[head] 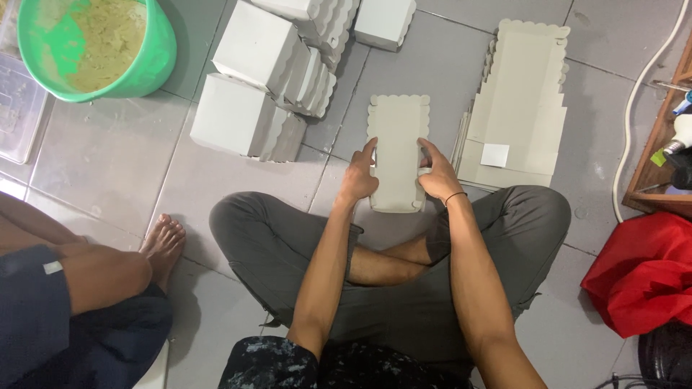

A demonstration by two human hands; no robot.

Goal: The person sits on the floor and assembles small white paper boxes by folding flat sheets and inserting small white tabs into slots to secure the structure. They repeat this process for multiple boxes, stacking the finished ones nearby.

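A flat white cardboard box blank with scalloped ends lies on the grey tiled floor in front of my crossed legs. My left hand grips its near left edge, thumb on top. My right hand, with a thin black band on the wrist, holds the near right edge, fingers curled over the card. To the right lies a stack of unfolded box blanks. To the upper left stand several folded white boxes in a cluster.
A green bucket of pale crumbly stuff sits at top left beside a clear plastic tub. Another person's leg and bare foot rest at the left. Red cloth, a white cable and a wooden shelf are at the right.
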